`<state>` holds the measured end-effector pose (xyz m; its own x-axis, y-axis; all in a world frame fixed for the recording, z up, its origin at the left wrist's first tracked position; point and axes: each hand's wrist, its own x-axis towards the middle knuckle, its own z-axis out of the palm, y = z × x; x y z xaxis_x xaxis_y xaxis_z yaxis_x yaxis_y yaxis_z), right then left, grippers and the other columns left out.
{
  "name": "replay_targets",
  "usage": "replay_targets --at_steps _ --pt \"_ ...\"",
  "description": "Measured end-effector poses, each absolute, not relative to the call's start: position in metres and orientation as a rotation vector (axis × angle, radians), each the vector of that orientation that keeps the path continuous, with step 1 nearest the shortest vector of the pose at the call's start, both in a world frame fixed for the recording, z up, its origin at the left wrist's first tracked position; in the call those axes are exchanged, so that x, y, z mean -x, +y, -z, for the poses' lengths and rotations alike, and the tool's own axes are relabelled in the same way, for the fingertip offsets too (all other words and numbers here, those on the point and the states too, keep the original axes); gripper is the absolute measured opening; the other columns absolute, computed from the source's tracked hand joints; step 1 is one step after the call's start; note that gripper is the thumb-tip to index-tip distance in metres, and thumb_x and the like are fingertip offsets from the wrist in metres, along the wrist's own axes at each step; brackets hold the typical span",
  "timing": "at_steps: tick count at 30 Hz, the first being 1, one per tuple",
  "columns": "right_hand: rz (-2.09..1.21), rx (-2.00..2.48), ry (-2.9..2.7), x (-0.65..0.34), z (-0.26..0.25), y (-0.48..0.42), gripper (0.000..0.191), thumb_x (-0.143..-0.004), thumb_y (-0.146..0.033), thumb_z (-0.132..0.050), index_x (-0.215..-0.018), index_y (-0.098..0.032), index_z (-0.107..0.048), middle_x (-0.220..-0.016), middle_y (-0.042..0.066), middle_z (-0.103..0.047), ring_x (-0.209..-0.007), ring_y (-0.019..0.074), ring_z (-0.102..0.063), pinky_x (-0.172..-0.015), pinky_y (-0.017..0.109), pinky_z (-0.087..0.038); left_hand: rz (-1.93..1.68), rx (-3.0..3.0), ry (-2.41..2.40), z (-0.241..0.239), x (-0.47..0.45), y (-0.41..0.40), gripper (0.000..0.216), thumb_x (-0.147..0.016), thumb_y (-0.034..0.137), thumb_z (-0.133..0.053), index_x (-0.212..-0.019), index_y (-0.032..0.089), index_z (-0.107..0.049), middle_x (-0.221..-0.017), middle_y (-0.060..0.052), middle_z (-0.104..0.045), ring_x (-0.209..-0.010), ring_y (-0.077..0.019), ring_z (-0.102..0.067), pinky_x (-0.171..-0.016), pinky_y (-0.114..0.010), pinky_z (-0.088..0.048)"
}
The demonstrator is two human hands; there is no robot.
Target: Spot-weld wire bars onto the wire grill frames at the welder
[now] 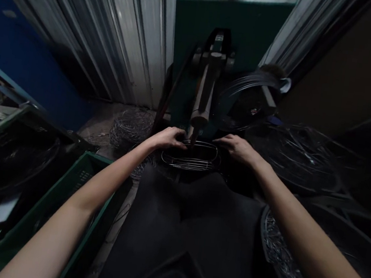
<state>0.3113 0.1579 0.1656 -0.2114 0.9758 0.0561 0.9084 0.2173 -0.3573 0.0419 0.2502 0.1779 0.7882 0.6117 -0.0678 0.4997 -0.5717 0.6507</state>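
My left hand (168, 138) is curled over the near-left part of an oval wire frame (190, 155), close to the tip of a green machine's dark electrode or ram (193, 133). My right hand (235, 148) lies at the frame's right end, with its fingertips on the rim. Several straight cross wires span the frame's lower part. Above it stands the machine's long wood-coloured lever (203, 94). My hands hide parts of the rim, and the frame's underside is out of sight.
A large coil of wire (247, 102) hangs right of the machine, and a wire mesh bundle (132, 128) lies on the floor to its left. A green crate (78, 184) stands at lower left. A round tray of small wire pieces (287, 264) sits at lower right, with corrugated metal sheeting (131, 28) behind.
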Motion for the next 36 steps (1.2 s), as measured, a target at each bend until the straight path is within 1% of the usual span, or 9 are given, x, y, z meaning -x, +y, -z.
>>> replay_targets --at_steps 4,7,11,17,21,24,28,32,36 --pt "-0.608 1.702 -2.482 -0.321 -0.165 0.163 0.034 -0.084 -0.025 -0.042 -0.106 -0.022 -0.067 -0.106 0.006 -0.062 -0.094 0.0183 -0.057 -0.085 0.030 -0.045 -0.284 -2.174 0.728 -0.165 -0.023 0.243 0.035 -0.068 0.043 -0.067 -0.087 0.013 -0.061 -0.084 -0.001 -0.062 -0.079 -0.0137 -0.055 -0.070 -0.023 -0.041" --pt "-0.786 1.622 -2.517 -0.320 -0.166 0.162 0.036 -0.084 -0.035 -0.042 -0.105 -0.021 -0.067 -0.104 0.005 -0.064 -0.094 0.0191 -0.058 -0.086 0.032 -0.046 -0.323 -2.056 0.716 -0.154 -0.008 0.238 0.035 -0.069 0.041 -0.067 -0.088 0.013 -0.060 -0.086 -0.001 -0.061 -0.082 -0.0129 -0.054 -0.075 -0.024 -0.042" --pt "-0.949 1.544 -2.496 -0.313 -0.173 0.160 0.038 -0.085 -0.039 -0.039 -0.108 -0.023 -0.065 -0.108 0.002 -0.064 -0.098 0.0192 -0.058 -0.088 0.032 -0.045 -0.350 -1.983 0.726 -0.142 0.003 0.240 0.037 -0.067 0.041 -0.068 -0.089 0.012 -0.059 -0.086 -0.001 -0.060 -0.082 -0.0123 -0.054 -0.078 -0.024 -0.042" --pt "-0.843 1.549 -2.498 -0.301 -0.183 0.163 0.037 -0.083 -0.043 -0.042 -0.100 -0.021 -0.067 -0.096 0.003 -0.067 -0.086 0.0187 -0.060 -0.080 0.030 -0.046 -0.359 -2.041 0.772 -0.144 0.013 0.246 0.039 -0.067 0.041 -0.070 -0.094 0.013 -0.062 -0.091 -0.003 -0.062 -0.085 -0.0138 -0.056 -0.080 -0.026 -0.043" --pt "-0.625 1.594 -2.495 -0.293 -0.183 0.163 0.033 -0.082 -0.036 -0.041 -0.097 -0.022 -0.067 -0.094 0.003 -0.067 -0.086 0.0185 -0.060 -0.080 0.030 -0.045 -0.721 -2.268 0.906 -0.150 0.006 0.226 0.032 -0.075 0.039 -0.065 -0.096 0.016 -0.063 -0.094 -0.004 -0.059 -0.084 -0.0132 -0.055 -0.079 -0.026 -0.045" --pt "-0.597 1.606 -2.525 -0.285 -0.185 0.160 0.034 -0.079 -0.029 -0.039 -0.098 -0.021 -0.066 -0.092 0.003 -0.067 -0.082 0.0167 -0.060 -0.077 0.027 -0.045 -0.914 -2.524 0.893 -0.147 -0.015 0.200 0.024 -0.083 0.035 -0.057 -0.097 0.015 -0.060 -0.091 -0.006 -0.058 -0.087 -0.0147 -0.054 -0.080 -0.027 -0.046" --pt "-0.637 1.640 -2.516 -0.271 -0.192 0.147 0.034 -0.081 -0.032 -0.037 -0.095 -0.019 -0.066 -0.089 0.005 -0.066 -0.079 0.0170 -0.060 -0.072 0.027 -0.045 -0.828 -2.802 0.892 -0.138 -0.039 0.173 0.024 -0.091 0.029 -0.043 -0.104 0.014 -0.056 -0.093 -0.008 -0.056 -0.086 -0.0171 -0.053 -0.077 -0.029 -0.048" --pt "-0.667 1.664 -2.469 -0.264 -0.191 0.120 0.038 -0.084 -0.040 -0.037 -0.095 -0.019 -0.066 -0.086 0.008 -0.062 -0.072 0.0165 -0.058 -0.068 0.027 -0.044 -0.851 -2.864 0.936 -0.137 -0.039 0.156 0.026 -0.093 0.019 -0.032 -0.107 0.014 -0.053 -0.100 -0.010 -0.055 -0.088 -0.0159 -0.055 -0.079 -0.028 -0.048" --pt "-0.684 1.662 -2.458 -0.263 -0.178 0.096 0.037 -0.085 -0.040 -0.037 -0.095 -0.021 -0.068 -0.083 0.008 -0.060 -0.072 0.0167 -0.056 -0.069 0.028 -0.044 -0.741 -2.971 0.843 -0.130 -0.032 0.141 0.030 -0.093 0.014 -0.027 -0.105 0.014 -0.055 -0.086 -0.007 -0.058 -0.077 -0.0139 -0.056 -0.070 -0.025 -0.048"
